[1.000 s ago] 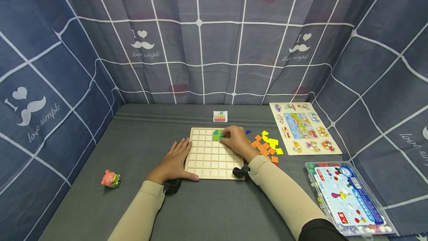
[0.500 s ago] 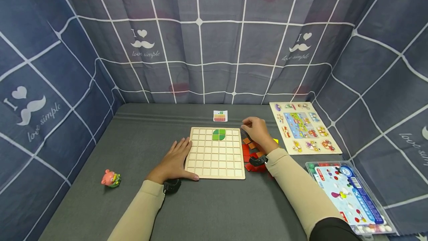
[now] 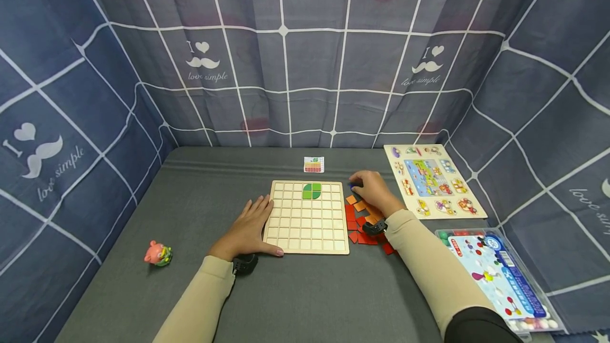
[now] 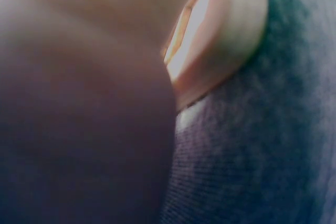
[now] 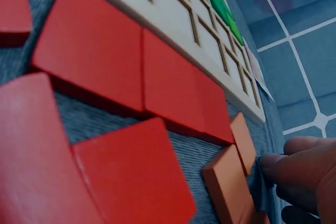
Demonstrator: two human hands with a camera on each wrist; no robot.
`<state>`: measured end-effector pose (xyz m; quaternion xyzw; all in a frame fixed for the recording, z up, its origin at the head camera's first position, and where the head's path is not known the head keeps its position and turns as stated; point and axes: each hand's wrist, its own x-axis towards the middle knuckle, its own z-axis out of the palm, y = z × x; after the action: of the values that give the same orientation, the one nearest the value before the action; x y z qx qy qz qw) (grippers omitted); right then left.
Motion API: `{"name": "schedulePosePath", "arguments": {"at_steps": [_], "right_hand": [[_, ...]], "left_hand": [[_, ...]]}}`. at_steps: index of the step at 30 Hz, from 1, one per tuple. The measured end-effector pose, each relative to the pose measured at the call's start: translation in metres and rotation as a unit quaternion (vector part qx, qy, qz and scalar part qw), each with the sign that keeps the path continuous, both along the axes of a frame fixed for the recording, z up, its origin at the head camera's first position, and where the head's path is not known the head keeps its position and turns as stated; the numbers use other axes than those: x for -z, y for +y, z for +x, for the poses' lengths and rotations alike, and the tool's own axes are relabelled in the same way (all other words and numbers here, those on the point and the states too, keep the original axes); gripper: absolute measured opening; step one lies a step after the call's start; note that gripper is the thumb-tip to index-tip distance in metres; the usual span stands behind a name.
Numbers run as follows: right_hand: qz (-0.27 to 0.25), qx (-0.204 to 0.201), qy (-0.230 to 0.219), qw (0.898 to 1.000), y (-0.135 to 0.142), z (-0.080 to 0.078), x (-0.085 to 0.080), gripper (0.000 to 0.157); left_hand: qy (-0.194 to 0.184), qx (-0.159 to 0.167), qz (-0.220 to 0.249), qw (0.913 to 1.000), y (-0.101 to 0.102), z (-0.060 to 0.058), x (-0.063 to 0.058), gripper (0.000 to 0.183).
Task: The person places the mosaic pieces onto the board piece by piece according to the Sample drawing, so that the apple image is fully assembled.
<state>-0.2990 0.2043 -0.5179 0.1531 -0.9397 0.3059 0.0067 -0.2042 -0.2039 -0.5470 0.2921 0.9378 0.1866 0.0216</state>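
The pale wooden square board with a grid of shallow cells (image 3: 305, 226) lies flat in front of me, with a group of four flat green tiles (image 3: 312, 191) set together in its far rows, a little right of the middle. My left hand (image 3: 250, 226) is spread at the board's left edge, thumb by the near corner; if it presses unevenly, I judge the board could slide.

Just off the far right of the board, a small dark-blue piece (image 3: 352, 187) sits at the fingertips of my right hand (image 3: 375, 192). Those fingers bend towards it, but I cannot tell whether they pinch it or only touch it. Catching just its rim could make it slip or flip, and my fingers cover much of it, so a poor hold might go unnoticed.

Flat orange blocks (image 3: 359, 206) and flat red blocks (image 3: 351, 213) lie scattered under and beside my right wrist; a low forearm could drag them, or nudge them against the board.

Beyond the board is a small printed pattern card (image 3: 314, 164). Farther right on the grey cloth-covered counter (image 3: 214, 184) lie a colourful picture board (image 3: 424, 179) and a clear plastic box with a printed label (image 3: 505, 279), close under my sleeve, where an elbow could bump it.
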Motion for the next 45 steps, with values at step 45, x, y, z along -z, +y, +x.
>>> {"name": "schedulePosePath", "arguments": {"at_steps": [45], "right_hand": [[0.007,-0.054,0.005,0.999,-0.027,0.002,-0.017,0.010]], "left_hand": [[-0.004,-0.004,-0.003,1.0000,0.001,0.001,-0.001,0.150]]}}
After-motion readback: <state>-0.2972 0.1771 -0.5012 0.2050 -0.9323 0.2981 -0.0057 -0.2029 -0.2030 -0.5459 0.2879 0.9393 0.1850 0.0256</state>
